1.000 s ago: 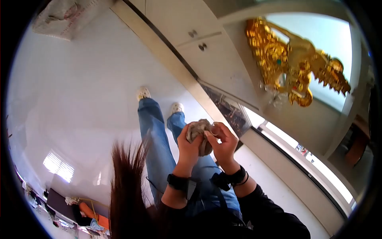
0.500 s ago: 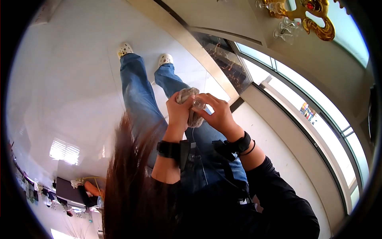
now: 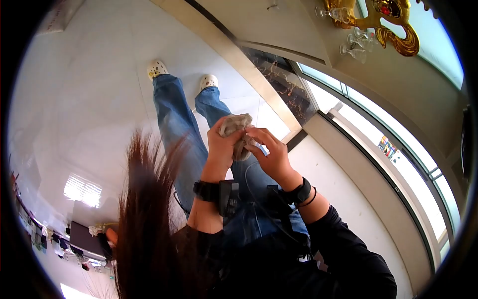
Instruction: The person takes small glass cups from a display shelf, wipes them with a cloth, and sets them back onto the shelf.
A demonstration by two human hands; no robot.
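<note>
A crumpled grey-beige cloth (image 3: 236, 124) is bunched up in front of my lap. My left hand (image 3: 219, 144) is wrapped round its left side, the thumb pressed on it. From the right, my right hand (image 3: 271, 152) pinches a small clear glass (image 3: 252, 143) against the cloth; fingers hide much of the glass. Both wrists wear black bands with devices.
At the upper right, small stemmed glasses (image 3: 354, 52) stand near a gold ornament (image 3: 398, 37) on a cabinet (image 3: 298, 25). A window sill (image 3: 368, 174) runs along the right. White shoes (image 3: 158, 69) are on the floor; dark furniture (image 3: 85, 239) is at lower left.
Since a second ago the view has swung right, bringing the stemmed glasses and window into fuller view. The small glass, clearly visible half a second ago, has turned and is now more covered by my fingers.
</note>
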